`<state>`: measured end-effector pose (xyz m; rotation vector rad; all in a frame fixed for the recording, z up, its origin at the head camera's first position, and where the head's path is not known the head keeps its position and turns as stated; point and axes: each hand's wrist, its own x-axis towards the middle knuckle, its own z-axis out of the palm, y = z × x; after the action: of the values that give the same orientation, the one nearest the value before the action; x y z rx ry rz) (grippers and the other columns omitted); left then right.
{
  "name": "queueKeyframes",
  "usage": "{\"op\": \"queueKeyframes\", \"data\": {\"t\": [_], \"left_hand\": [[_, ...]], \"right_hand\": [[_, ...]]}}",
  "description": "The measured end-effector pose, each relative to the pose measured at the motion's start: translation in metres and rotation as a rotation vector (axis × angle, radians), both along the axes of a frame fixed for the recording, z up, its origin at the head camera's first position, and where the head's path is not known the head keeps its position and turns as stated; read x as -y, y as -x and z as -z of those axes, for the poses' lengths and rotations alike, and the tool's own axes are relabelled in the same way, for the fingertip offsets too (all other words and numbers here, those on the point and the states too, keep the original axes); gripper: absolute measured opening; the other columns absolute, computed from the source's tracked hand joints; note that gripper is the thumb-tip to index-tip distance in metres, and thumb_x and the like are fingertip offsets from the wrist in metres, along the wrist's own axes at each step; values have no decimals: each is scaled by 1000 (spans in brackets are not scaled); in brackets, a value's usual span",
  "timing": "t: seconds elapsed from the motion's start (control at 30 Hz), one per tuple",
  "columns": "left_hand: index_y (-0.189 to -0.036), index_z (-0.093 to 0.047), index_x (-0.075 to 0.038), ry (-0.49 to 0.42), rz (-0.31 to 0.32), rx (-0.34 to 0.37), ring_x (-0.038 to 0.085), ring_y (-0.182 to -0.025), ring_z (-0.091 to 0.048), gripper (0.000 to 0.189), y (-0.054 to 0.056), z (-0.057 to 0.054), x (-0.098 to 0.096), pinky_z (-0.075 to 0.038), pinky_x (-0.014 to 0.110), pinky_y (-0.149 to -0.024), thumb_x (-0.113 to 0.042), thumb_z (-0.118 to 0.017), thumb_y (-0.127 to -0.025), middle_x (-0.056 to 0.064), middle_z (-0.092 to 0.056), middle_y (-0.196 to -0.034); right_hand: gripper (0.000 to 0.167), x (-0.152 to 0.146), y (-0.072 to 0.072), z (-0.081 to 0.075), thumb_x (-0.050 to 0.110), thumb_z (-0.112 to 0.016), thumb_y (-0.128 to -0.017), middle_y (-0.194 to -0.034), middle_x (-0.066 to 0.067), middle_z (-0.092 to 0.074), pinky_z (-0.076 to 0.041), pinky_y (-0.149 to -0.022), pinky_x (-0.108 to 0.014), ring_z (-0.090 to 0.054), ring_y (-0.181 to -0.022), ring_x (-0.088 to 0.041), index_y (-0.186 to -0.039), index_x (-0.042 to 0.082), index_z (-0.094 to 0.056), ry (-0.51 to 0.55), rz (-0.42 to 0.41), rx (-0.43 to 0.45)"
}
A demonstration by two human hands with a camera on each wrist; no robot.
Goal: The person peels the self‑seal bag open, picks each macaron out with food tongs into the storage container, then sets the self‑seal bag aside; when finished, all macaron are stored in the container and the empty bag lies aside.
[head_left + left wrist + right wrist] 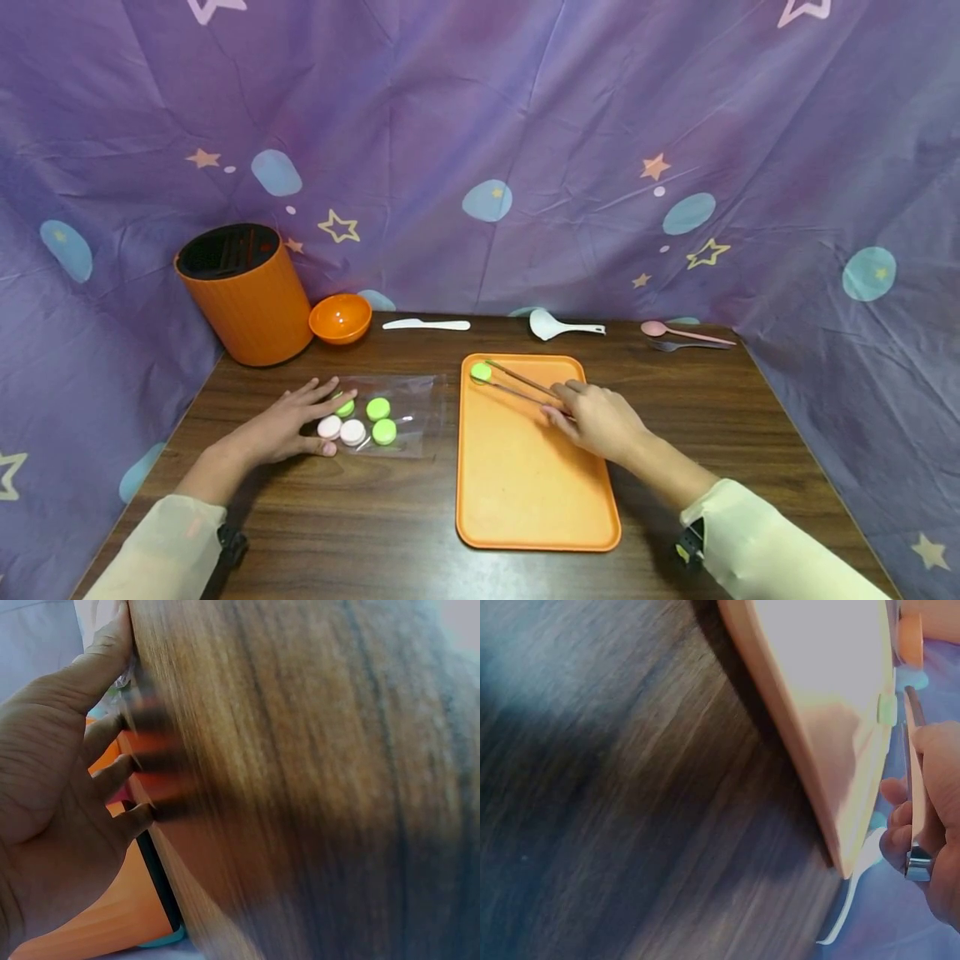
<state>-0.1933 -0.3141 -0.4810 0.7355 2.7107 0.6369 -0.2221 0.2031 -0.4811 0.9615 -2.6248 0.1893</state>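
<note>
My right hand (603, 421) grips a pair of metal tongs (525, 381) above the orange tray (536, 492). At the tray's far left corner, the tongs' tips stand beside a green round piece (481, 372); whether they squeeze it I cannot tell. In the right wrist view, the fingers curl round the tongs (917, 787) near their metal end. Left of the tray lies a clear plastic bag (420, 396) with several green round pieces (378, 408) and two white ones (352, 432). My left hand (288, 421), fingers spread, rests at the bag's left end.
An orange knife block (251, 308) and an orange bowl (341, 319) stand at the back left. Along the back edge lie a white knife (427, 324), a white ladle (551, 325), a pink spoon (678, 332) and a grey fork (686, 345). A purple curtain (420, 108) surrounds the table.
</note>
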Motion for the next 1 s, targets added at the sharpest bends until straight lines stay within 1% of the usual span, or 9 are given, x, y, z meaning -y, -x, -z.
{"op": "queueKeyframes", "data": {"t": [0.07,0.3,0.53,0.6,0.7,0.8,1.0], "left_hand": [[-172,-42,-19,-4,-2,-1,69,-161,-21,90,0,0,0,-22,93,-117,-48,-79,-95,33,-31,-177],[-173,-40,-20,-3,-11,18,69,-161,-19,90,-1,-1,0,-20,93,-119,-48,-79,-96,32,-29,-178],[-173,-40,-20,1,-7,19,69,-161,-19,90,0,0,1,-20,93,-118,-48,-78,-96,32,-29,-178],[-172,-41,-19,-2,-8,18,69,-161,-19,89,0,-1,1,-20,93,-118,-48,-78,-96,32,-29,-178],[-172,-41,-20,-4,-13,23,69,-161,-19,89,0,-2,0,-19,93,-119,-47,-78,-96,32,-29,-178],[-173,-40,-21,0,-18,29,69,-161,-19,89,-1,-3,0,-19,93,-119,-47,-78,-96,32,-29,-178],[-172,-41,-20,-5,-15,20,69,-161,-20,90,0,0,1,-19,93,-119,-49,-78,-96,32,-29,-178]], "right_hand": [[26,3,-1,-1,32,-82,-101,-83,-3,-69,-57,-53,-42,-63,-61,-18,-108,7,-77,-3,-15,-7],[30,19,-9,-4,34,-81,-102,-89,-3,-74,-59,-55,-38,-69,-67,-16,-114,7,-77,-35,-106,-23],[27,35,-16,-7,35,-77,-105,-84,4,-65,-52,-54,-27,-55,-63,-5,-114,10,-78,-52,-230,59],[26,38,-18,-6,36,-75,-106,-86,5,-66,-54,-54,-27,-58,-64,-6,-114,11,-78,-65,-258,73],[28,43,-19,-4,37,-73,-108,-90,4,-70,-58,-56,-30,-64,-67,-8,-117,11,-78,-93,-280,81],[29,50,-20,-2,38,-71,-109,-91,3,-71,-59,-58,-30,-67,-69,-9,-118,11,-78,-107,-292,97],[27,68,-21,2,39,-69,-110,-90,5,-70,-60,-59,-30,-68,-71,-10,-114,13,-76,-120,-326,107]]}}
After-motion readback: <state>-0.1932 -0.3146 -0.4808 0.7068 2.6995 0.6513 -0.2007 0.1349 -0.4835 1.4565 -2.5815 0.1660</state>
